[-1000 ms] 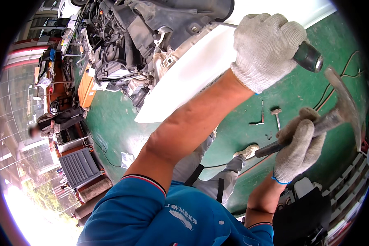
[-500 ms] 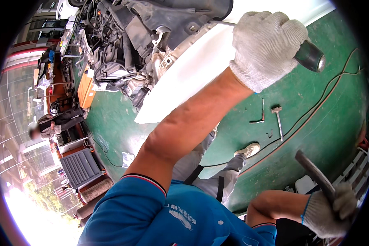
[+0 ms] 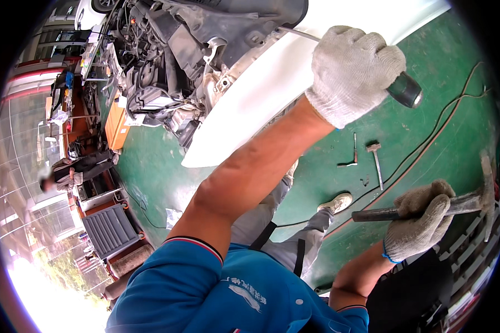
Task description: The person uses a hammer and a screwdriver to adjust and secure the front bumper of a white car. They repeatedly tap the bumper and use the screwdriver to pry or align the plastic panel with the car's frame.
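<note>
From where I stand, the person's left hand [image 3: 354, 75] is clenched round the dark handle of a screwdriver [image 3: 404, 90], up by the white car panel [image 3: 250, 108]; the butt of the handle sticks out on the right, while the thin shaft runs left over the panel toward its inner edge; whether the tip touches anything, I cannot tell. The right hand [image 3: 419, 222] is wrapped round a hammer [image 3: 464, 204], held in the air lower down and off to the right; its handle points left, its long narrow head stands to the right; both hands wear pale knitted gloves.

Left of the panel lies the bare engine [image 3: 155, 77], all hoses and dark plastic; on the green floor [image 3: 305, 186] a second, smaller hammer [image 3: 376, 164] lies near a ratchet [image 3: 354, 152]; a thin hose [image 3: 430, 143] snakes past them; an orange box [image 3: 116, 125] stands farther left.
</note>
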The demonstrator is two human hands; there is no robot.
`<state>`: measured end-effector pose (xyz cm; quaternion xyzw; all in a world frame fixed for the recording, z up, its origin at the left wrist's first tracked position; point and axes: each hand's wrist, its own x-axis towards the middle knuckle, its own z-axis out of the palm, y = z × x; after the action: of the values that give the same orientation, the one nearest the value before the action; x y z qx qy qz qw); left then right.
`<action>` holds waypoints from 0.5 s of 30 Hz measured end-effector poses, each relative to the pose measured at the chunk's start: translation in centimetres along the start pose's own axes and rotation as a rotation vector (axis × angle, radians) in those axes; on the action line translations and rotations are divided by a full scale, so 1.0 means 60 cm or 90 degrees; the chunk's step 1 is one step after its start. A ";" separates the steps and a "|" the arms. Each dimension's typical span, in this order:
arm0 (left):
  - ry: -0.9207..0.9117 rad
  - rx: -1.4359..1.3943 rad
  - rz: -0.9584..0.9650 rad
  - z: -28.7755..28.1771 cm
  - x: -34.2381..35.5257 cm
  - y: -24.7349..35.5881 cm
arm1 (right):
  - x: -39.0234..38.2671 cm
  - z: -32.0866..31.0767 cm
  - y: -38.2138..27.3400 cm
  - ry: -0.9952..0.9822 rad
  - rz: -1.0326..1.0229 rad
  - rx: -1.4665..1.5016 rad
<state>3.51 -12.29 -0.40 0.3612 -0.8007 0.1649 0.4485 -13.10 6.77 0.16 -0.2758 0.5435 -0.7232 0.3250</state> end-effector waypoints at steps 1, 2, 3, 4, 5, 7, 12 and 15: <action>0.009 -0.010 -0.001 -0.004 0.005 0.004 | -0.001 -0.004 0.005 0.011 0.009 0.013; 0.022 -0.014 -0.020 -0.006 0.008 0.010 | -0.003 -0.004 0.008 0.019 0.015 0.010; 0.032 -0.017 -0.040 -0.007 0.008 0.016 | -0.006 -0.001 0.011 0.016 0.022 0.008; 0.041 -0.021 -0.061 -0.006 0.009 0.019 | -0.009 0.003 0.013 0.013 0.030 0.007; 0.040 -0.019 -0.064 -0.006 0.011 0.019 | -0.010 0.007 0.015 0.010 0.037 0.006; 0.043 -0.016 -0.070 -0.009 0.017 0.021 | -0.013 0.008 0.016 -0.018 0.034 0.003; 0.060 -0.034 -0.106 -0.009 0.022 0.015 | -0.016 0.009 0.013 -0.076 0.028 0.020; 0.064 -0.020 -0.123 -0.012 0.025 0.017 | -0.016 0.009 0.010 -0.083 0.030 0.031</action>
<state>2.68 -11.80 1.30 0.4210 -0.7412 0.1262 0.5073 -11.93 7.07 -0.34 -0.3013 0.5098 -0.7088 0.3833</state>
